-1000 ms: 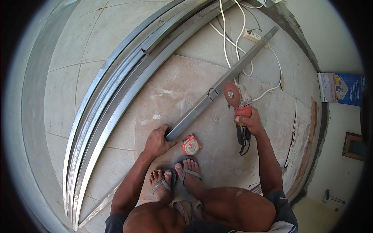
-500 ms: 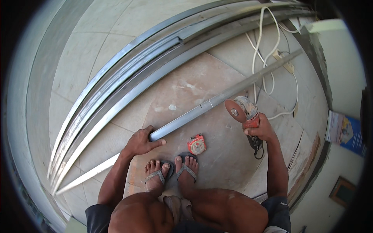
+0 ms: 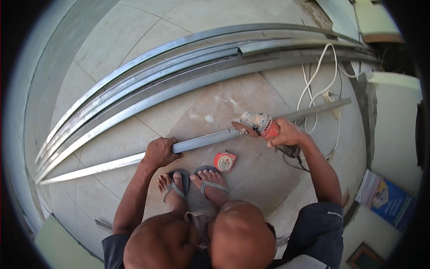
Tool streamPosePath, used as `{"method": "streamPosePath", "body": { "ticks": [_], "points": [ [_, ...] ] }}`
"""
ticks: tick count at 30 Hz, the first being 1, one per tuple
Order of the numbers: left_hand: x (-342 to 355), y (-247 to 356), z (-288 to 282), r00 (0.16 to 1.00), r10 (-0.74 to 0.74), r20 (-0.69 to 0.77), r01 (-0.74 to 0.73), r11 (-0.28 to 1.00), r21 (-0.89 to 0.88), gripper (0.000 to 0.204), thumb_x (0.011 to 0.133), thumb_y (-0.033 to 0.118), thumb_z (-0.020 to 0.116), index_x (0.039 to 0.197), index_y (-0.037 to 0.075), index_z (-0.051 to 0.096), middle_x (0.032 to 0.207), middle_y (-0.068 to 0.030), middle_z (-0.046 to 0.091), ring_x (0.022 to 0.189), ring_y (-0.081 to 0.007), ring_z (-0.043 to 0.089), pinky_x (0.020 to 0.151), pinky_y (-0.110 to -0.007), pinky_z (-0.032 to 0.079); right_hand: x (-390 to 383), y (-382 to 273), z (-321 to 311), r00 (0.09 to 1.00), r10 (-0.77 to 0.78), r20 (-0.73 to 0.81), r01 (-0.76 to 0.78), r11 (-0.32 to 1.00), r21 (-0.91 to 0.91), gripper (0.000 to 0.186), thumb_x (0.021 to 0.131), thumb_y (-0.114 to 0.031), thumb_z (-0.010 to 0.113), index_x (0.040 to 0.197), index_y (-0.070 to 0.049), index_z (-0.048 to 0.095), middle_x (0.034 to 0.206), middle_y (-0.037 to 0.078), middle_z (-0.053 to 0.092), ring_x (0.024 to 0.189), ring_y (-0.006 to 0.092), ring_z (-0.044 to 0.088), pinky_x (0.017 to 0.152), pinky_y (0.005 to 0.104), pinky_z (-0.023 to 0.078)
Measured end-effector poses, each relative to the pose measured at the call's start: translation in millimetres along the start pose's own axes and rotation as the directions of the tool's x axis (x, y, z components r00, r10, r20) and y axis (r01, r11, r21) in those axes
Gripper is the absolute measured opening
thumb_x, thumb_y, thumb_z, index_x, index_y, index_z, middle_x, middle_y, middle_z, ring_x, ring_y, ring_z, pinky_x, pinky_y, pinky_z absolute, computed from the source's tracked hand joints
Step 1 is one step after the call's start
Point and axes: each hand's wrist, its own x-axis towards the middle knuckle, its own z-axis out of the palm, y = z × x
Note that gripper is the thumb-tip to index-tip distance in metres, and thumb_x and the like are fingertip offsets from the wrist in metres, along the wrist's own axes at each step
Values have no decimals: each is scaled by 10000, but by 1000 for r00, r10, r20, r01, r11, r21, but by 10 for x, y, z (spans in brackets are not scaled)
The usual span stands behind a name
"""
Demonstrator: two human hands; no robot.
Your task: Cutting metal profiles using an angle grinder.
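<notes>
Person squatting on the tiled floor (image 3: pixel 112 58), both hands busy, set well apart

Left hand (image 3: pixel 159 152): wrapped down over the near end of a long grey metal tube (image 3: pixel 201 141), pinning it to the floor. Fingers curl over the top of the tube, closed grip

Right hand (image 3: pixel 284 133): closed around the body of an orange angle grinder (image 3: pixel 262 126). Disc (image 3: pixel 242 129) sits right at the tube, touching or just shy of it, can't tell which. The disc end points toward the left hand

The tube runs flat on the floor from under the left hand, past the disc, and on beyond the right hand toward the white cables (image 3: pixel 313 85). Far stretch past the right hand looks lighter and thinner

Between the two hands, on the person's side of the tube: a small orange tape measure (image 3: pixel 224 161) lying on the floor, just ahead of the sandalled feet (image 3: pixel 192 184)

Beyond both hands, further from the person: a bundle of long metal profiles (image 3: pixel 179 80) lying side by side, well apart from the tube. One more long thin strip (image 3: pixel 89 168) runs out past the left hand, outward from it

White cables loop on the floor beyond the right hand, with a plug strip (image 3: pixel 332 98) among them. Grinder's black cord (image 3: pixel 293 157) trails back under the right wrist
</notes>
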Motion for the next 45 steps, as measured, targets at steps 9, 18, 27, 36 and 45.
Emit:
{"method": "streamPosePath", "body": {
  "ticks": [9,18,27,36,45],
  "points": [
    [0,-26,1,998,-64,-8,64,997,39,477,764,454,845,960,56,674,835,-204,712,841,-414,709,769,-510,555,28,227,167,989,-134,-59,132,991,-30,521,668,-258,880,1091,-19,692,933,38,703,819,147,627,797,329,520],
    [20,125,63,994,-106,-13,107,990,93,534,777,519,843,963,58,648,885,-179,727,887,-390,720,783,-491,570,-418,353,941,985,71,-155,67,675,735,294,825,-94,801,1027,-2,607,823,34,637,676,123,629,618,295,513],
    [19,121,75,996,-91,-20,92,991,94,532,796,504,843,954,54,609,863,-167,714,876,-394,715,766,-493,566,-328,259,1235,963,74,-259,154,636,756,220,843,-72,778,966,-18,605,804,33,640,671,107,608,615,290,501],
    [-22,44,104,995,-72,-68,79,992,95,561,789,545,834,956,56,616,882,-167,724,873,-389,720,762,-485,572,-254,283,1310,932,105,-348,153,755,638,353,789,-141,810,1070,11,660,895,40,692,771,113,641,717,304,535],
    [-4,47,124,993,-57,-107,66,994,82,594,765,563,846,947,48,612,796,-177,710,805,-397,720,724,-498,564,-219,349,1347,889,76,-452,152,881,447,447,760,-175,829,1135,11,673,972,60,727,839,141,669,793,330,552]
  ]
}}
